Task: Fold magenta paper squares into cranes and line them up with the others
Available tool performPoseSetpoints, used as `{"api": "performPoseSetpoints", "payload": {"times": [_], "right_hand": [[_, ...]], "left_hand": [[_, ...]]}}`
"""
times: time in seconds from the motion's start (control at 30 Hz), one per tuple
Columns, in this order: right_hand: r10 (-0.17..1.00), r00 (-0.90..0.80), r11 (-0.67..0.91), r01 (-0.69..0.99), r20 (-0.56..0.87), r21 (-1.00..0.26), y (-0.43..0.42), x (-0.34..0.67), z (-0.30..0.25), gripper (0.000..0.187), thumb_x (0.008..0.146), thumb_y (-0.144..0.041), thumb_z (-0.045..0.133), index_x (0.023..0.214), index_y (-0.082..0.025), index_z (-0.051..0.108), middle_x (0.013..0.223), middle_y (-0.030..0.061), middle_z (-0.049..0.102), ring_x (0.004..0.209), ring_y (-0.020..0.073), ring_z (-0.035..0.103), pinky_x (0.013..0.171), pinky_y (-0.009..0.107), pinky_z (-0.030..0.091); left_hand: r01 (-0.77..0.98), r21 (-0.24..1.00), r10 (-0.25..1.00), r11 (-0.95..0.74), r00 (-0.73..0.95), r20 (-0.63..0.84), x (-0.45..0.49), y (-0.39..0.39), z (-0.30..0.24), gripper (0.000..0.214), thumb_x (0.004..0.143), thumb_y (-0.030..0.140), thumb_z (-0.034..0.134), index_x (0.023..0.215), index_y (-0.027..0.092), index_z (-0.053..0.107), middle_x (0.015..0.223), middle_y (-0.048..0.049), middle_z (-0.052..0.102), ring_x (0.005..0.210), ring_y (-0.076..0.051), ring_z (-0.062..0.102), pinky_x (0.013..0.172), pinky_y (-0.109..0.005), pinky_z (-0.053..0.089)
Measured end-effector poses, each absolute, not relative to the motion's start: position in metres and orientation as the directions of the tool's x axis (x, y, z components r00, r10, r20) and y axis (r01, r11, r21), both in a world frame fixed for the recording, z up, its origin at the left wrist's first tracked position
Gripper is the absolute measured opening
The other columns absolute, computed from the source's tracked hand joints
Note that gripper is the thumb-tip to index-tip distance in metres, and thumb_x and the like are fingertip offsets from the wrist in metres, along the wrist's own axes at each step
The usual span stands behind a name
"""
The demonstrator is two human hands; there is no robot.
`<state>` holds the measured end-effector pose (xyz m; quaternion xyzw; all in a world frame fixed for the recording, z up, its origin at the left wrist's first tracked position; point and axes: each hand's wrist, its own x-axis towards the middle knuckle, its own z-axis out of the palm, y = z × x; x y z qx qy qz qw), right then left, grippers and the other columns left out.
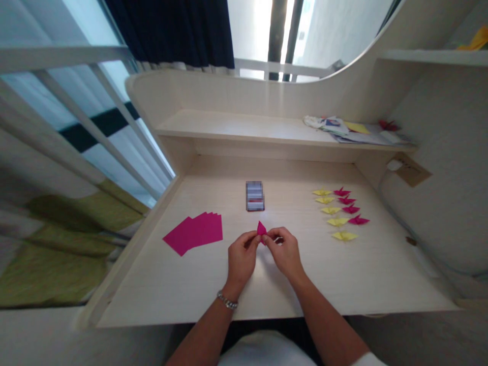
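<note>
Both hands meet over the middle of the desk [190,284], pinching a small folded magenta paper piece [261,230] between their fingertips. My left hand [241,256] grips its left side, thumb and fingers pressed together; a metal bracelet sits on that wrist. My right hand [285,251] holds the right side in the same kind of pinch. A fanned stack of magenta paper sheets [194,232] lies flat to the left of my hands.
A phone [255,195] lies just beyond my hands. Several folded yellow paper figures [335,213] and magenta ones [349,205] sit in two columns at the right. Papers [354,129] rest on the shelf above. A railing and window stand at the left.
</note>
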<state>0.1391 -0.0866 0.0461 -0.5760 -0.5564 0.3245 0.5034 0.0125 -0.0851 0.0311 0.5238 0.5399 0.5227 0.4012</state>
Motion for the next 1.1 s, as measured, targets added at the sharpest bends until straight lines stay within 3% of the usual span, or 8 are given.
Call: {"api": "performPoseSetpoints", "payload": {"times": [0.33,0.6,1.1], "right_hand": [[0.981,0.142,0.106,0.174,0.131,-0.979,-0.084,0.135,0.047,0.014,0.078,-0.029,0.061,0.083,-0.017,0.067,0.076,0.0039,0.070,0.068,0.0171,0.064,0.062,0.027,0.049],[0.973,0.186,0.099,0.181,0.133,-0.978,-0.086,0.133,0.047,0.014,0.077,-0.030,0.063,0.082,-0.017,0.068,0.077,0.0043,0.071,0.069,0.0180,0.065,0.064,0.028,0.050],[0.975,0.182,0.093,0.175,0.125,-0.980,-0.085,0.132,0.047,0.015,0.076,-0.030,0.062,0.081,-0.017,0.068,0.077,0.0045,0.071,0.070,0.0181,0.065,0.064,0.029,0.051]], "left_hand": [[0.156,0.981,0.974,-0.112,-0.179,0.139,0.013,-0.085,0.033,0.022,0.079,0.033,0.064,0.093,0.017,0.068,0.087,-0.0055,0.072,0.078,-0.018,0.067,0.075,-0.030,0.053],[0.248,0.962,0.966,-0.116,-0.199,0.168,0.013,-0.086,0.040,0.019,0.078,0.034,0.064,0.085,0.018,0.069,0.083,-0.0043,0.071,0.076,-0.018,0.067,0.070,-0.029,0.054],[0.234,0.965,0.972,-0.120,-0.172,0.163,0.008,-0.084,0.037,0.020,0.077,0.035,0.065,0.086,0.017,0.069,0.083,-0.0053,0.072,0.075,-0.018,0.067,0.071,-0.030,0.054]]}}
